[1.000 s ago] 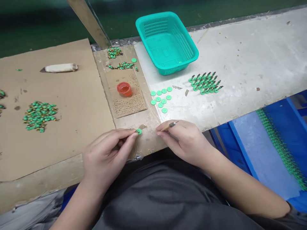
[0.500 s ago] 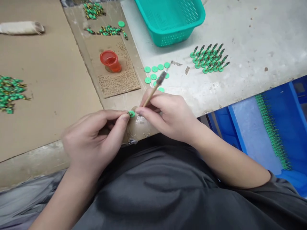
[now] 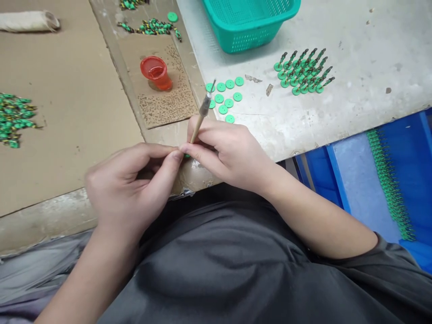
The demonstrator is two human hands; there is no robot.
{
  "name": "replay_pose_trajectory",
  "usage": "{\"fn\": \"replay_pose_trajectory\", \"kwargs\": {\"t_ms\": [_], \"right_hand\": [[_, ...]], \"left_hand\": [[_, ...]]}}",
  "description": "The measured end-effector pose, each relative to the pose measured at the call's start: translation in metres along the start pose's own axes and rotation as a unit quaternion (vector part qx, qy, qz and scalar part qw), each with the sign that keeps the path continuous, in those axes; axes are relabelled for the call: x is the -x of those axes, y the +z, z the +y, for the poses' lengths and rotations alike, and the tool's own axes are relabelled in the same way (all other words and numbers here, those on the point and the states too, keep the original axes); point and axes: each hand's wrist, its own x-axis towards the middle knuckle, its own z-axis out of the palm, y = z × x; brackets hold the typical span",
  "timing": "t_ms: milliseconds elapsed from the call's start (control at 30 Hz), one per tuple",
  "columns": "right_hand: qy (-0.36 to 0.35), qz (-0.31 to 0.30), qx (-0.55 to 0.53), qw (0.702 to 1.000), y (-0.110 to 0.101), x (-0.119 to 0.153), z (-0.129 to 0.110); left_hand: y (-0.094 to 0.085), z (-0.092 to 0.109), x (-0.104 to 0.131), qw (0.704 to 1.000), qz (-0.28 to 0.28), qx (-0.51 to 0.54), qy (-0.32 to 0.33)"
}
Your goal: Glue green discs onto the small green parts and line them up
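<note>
My left hand [image 3: 131,184] pinches the edge of a green button [image 3: 186,155] between thumb and forefinger near the table's front edge. Only a sliver of that button shows behind the fingertips. My right hand [image 3: 229,153] is closed around a thin wooden-handled tool [image 3: 201,112], its grey collar and thin spike pointing up. The right thumb and fingertip meet the left fingertips at the button. Just beyond, several loose green buttons [image 3: 229,103] with small holes lie flat on the table.
A red cup [image 3: 154,67] of liquid stands on a speckled cardboard piece [image 3: 165,108]. Small green-and-dark figures [image 3: 16,119] lie in piles. Figures on green bases [image 3: 303,72] stand in rows at right, behind them a teal basket [image 3: 249,42]. Blue bins [image 3: 405,180] hold more below.
My right fingertips have moved left onto the button, covering most of it. The tool has swung more upright, showing its thin spike. The view has shifted slightly, so the table appears higher.
</note>
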Motion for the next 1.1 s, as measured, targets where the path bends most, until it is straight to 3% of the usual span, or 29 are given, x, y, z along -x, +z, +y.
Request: {"fn": "replay_pose_trajectory", "kwargs": {"t_ms": [133,300,700,1100], "right_hand": [[-0.005,-0.017,0.005,1.000,-0.0007,-0.0013,0.0006],[-0.060,-0.016,-0.012,0.998,-0.0002,-0.0023,0.0048],[-0.031,-0.031,-0.023,0.999,-0.0046,-0.0036,0.0053],[-0.079,-0.039,0.001,0.996,0.0021,-0.0023,0.0018]], "left_hand": [[0.0006,-0.0006,-0.0005,1.000,0.002,0.000,0.001],[-0.0008,-0.0019,-0.0003,1.000,0.001,-0.006,0.005],[-0.0011,-0.0024,0.0003,1.000,-0.008,0.003,0.011],[-0.0021,-0.0026,-0.0023,0.999,-0.010,-0.014,0.049]]}}
